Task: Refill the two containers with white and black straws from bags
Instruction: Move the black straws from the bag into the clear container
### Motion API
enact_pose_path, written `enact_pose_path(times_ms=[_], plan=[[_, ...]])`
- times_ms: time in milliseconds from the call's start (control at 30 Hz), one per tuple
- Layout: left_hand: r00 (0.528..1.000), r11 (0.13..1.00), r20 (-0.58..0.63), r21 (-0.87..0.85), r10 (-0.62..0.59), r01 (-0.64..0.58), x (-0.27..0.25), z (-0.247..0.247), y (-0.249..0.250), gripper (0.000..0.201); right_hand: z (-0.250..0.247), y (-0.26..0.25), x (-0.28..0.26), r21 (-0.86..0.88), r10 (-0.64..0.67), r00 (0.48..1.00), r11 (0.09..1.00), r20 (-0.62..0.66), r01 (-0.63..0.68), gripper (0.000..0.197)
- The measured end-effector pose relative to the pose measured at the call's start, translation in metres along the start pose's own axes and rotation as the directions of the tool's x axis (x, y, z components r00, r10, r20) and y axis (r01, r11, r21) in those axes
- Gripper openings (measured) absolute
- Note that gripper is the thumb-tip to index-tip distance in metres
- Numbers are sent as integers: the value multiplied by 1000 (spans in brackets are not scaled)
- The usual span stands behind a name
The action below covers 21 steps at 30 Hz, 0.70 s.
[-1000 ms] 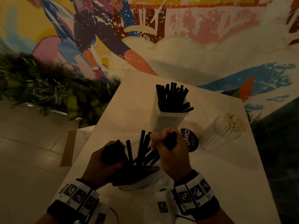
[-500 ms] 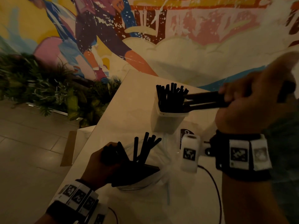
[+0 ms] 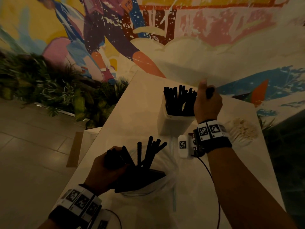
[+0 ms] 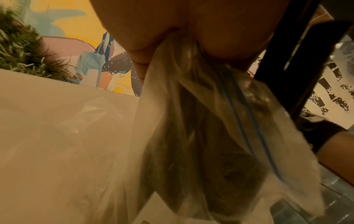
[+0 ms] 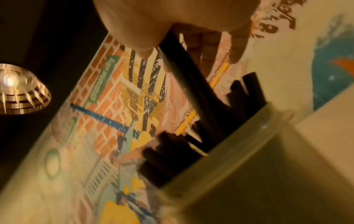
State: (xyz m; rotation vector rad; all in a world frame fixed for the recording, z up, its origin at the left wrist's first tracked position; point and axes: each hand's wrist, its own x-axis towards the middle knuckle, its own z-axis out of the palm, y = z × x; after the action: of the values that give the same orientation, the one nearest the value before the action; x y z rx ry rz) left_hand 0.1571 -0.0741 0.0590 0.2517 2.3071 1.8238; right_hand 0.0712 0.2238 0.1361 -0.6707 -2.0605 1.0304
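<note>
- the left hand, nearest the camera at the near left of the white table, has its fingers curled round the gathered neck of a clear plastic bag; the left wrist view shows the plastic bunched between thumb and fingers.
- a bunch of black straws fans up and out of the bag's mouth, just right of that hand; the rest of the bag lies crumpled on the table top.
- a banded wrist camera with printed square markers sits on the right forearm, above the middle of the table, its cable trailing back toward the person.
- beyond the bag stands a white container, upright and packed with black straws that rise above its rim.
- the right hand is at the container's right side, its fingers closed on a few black straws whose lower ends go down among those in the container; the right wrist view shows the held straws running from the fingers to the rim.
- to the right, partly behind the right wrist, lies a pale bundle, probably the white straws, though it is blurred.
- farthest off, green plants and a painted mural.
</note>
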Motion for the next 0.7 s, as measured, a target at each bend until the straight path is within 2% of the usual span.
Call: enact_pose_path(times_ms=[67,100,167,200,300,333,367,400,433,500,567,633,700], plan=[[1000,1000,6,18,-1,0,1,1,-1,80,2,13,2,-299,2,994,954,112,31,57],[1000,1000,9,23,-6,6,2,1,-1,79,3,18,2,-415,59,982,910,178,20,58],[999,999,9,-12,-35,35,1,0,1,79,7,33,-1,-544,151,954,839,258,15,59],[999,999,13,-23,-41,41,1,-1,1,80,7,37,-4,-545,118,960,838,253,41,65],[998,998,34,-31,-53,54,3,-2,-3,75,10,41,-7,-392,-128,984,905,124,167,80],[998,999,38,-21,-47,48,3,-3,-5,67,12,43,-6,-377,-168,975,902,145,212,77],[998,999,42,-15,-51,52,3,-3,-5,51,14,43,-5,-410,-169,961,878,220,249,72],[996,997,36,-24,-77,78,3,-3,-5,30,16,44,-4,-476,-138,937,832,320,284,66],[995,995,17,-23,-101,101,4,-2,-5,18,18,45,-3,-536,-90,910,783,405,316,62],[992,992,-15,1,-124,124,5,-1,-10,29,18,42,-2,-578,-21,885,750,466,322,62],[990,990,-31,31,-134,135,5,-1,-10,35,12,33,-5,-534,-49,898,789,438,303,67],[992,991,-19,56,-121,122,5,-2,-11,37,1,23,-14,-402,-153,922,865,356,299,75],[992,991,-17,57,-124,124,6,-2,-13,38,-14,14,-34,-161,-224,931,947,287,277,72]])
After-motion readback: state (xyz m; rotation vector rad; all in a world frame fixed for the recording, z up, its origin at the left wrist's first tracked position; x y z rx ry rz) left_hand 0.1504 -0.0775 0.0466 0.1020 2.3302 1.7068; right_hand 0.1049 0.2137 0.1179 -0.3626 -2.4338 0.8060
